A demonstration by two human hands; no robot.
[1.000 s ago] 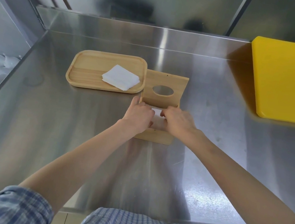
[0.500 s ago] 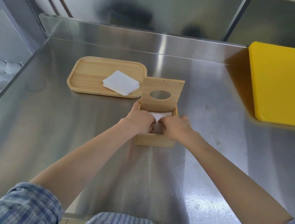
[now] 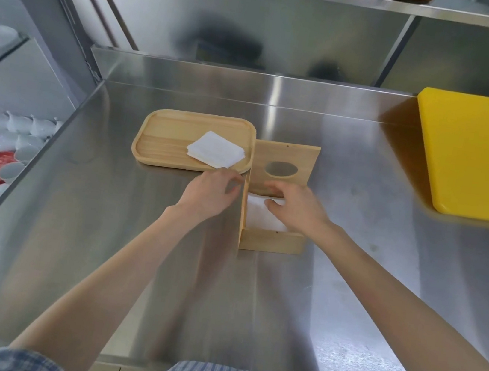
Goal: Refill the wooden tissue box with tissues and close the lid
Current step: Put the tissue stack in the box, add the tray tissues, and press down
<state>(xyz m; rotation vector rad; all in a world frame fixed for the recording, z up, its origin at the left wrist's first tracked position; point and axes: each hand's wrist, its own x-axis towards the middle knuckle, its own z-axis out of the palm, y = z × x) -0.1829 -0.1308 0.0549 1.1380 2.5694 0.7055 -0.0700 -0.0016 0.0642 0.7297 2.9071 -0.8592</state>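
While the wooden tissue box (image 3: 271,241) stands on the surface (image 3: 347,294) with its lid (image 3: 284,164) raised, tissues (image 3: 259,217) inside are touched by the loosely spread right hand (image 3: 294,209); the left hand (image 3: 209,194) is held empty beside it.
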